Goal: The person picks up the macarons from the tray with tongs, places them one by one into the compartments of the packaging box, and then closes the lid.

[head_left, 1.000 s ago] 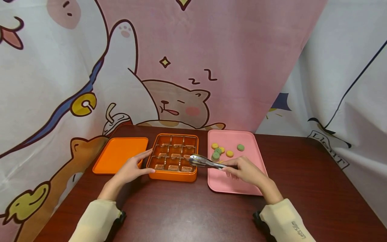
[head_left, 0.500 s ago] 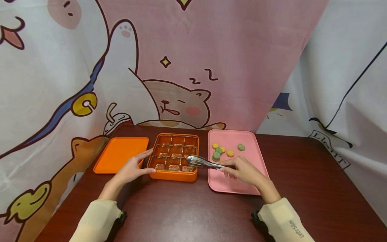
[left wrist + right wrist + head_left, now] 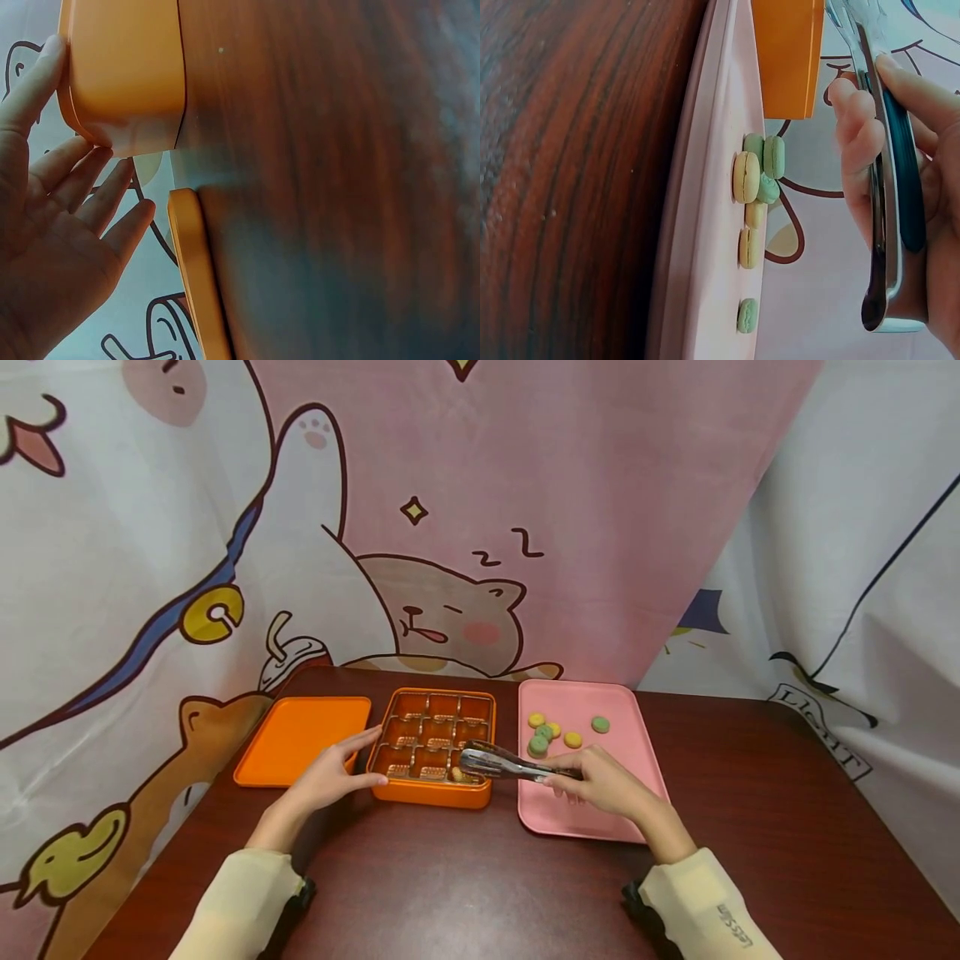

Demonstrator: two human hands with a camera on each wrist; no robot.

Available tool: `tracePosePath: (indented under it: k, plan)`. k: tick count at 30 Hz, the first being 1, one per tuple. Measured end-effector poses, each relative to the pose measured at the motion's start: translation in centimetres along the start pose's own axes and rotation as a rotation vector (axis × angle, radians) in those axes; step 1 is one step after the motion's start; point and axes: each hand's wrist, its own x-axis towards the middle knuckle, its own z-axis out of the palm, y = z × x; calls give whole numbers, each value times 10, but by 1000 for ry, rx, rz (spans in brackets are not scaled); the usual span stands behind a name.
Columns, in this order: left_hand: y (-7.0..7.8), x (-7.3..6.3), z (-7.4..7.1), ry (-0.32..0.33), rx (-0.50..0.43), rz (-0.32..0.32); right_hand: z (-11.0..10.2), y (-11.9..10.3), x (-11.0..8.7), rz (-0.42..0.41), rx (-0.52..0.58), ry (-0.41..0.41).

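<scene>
My right hand (image 3: 596, 781) grips metal tongs (image 3: 517, 767), with the thumb along one arm in the right wrist view. The tong tips hang over the front right part of an orange box (image 3: 427, 793), which has a clear divided insert. Just under the tips, a yellow macaron (image 3: 457, 774) shows in the front right compartment. My left hand (image 3: 330, 777) rests with thumb and fingertips at the box's left side, fingers spread. In the left wrist view they touch the box wall (image 3: 127, 75) near its corner. Several green and yellow macarons (image 3: 746, 176) lie on a pink tray.
The pink tray (image 3: 577, 818) stands right of the box, partly under my right hand. A flat orange lid (image 3: 300, 743) lies to the left, behind my left hand. A printed curtain (image 3: 600, 527) hangs behind the dark wooden table (image 3: 465, 893).
The tongs have shifted slightly left and their arms look wider apart. A yellow macaron has come into sight below their tips. My left hand keeps its place at the box.
</scene>
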Motion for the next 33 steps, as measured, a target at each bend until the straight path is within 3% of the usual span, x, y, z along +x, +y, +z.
tracePosePath:
  k: [8, 18, 27, 33]
  plan:
    - [0, 0, 0, 1, -1, 5, -3, 1, -3, 13, 8, 15]
    - [1, 0, 0, -5, -3, 1, -5, 5, -9, 105, -105, 177]
    - [1, 0, 0, -5, -6, 1, -14, 14, -19, 46, -89, 262]
    - [2, 0, -1, -1, -4, 4, -19, 18, -29, 75, -140, 307]
